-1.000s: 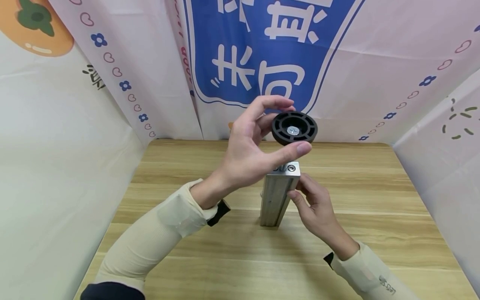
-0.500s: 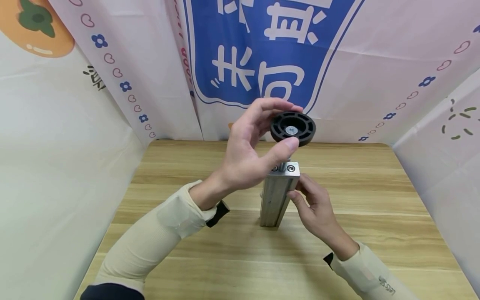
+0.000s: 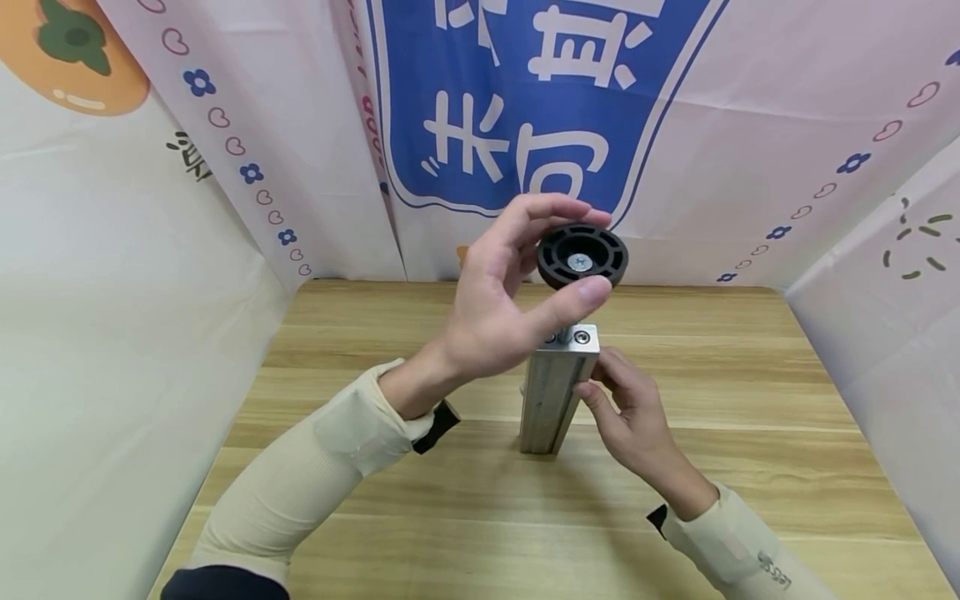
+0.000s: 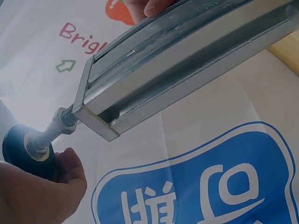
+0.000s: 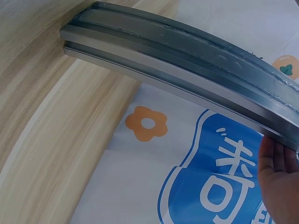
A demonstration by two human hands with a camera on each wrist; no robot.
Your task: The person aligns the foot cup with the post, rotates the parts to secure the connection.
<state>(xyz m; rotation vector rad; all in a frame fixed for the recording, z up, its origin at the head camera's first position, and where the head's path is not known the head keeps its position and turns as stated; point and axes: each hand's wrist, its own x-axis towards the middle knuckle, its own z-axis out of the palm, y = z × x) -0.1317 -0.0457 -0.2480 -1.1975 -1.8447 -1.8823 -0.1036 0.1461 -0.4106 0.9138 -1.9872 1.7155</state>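
A silver aluminium profile stands upright on the table. A black round levelling foot with a screw head at its centre tops it. In the left wrist view, the foot's threaded stud carries a hex nut and enters the profile's end plate. My left hand pinches the foot's rim, thumb at the near side and fingers round the far side. My right hand grips the profile's right side below its top, with some fingers hidden behind it. The right wrist view shows the profile's long grooved side.
A wood-grain table lies under the work. Printed cloth hangs behind it, with pale cloth sides at left and right. Both forearms wear cream sleeves with a small black item at each wrist.
My left thumb drew back along the foot's rim and then came forward again, and the fingers shifted slightly. The foot moved a touch left. The profile and right hand stayed still.
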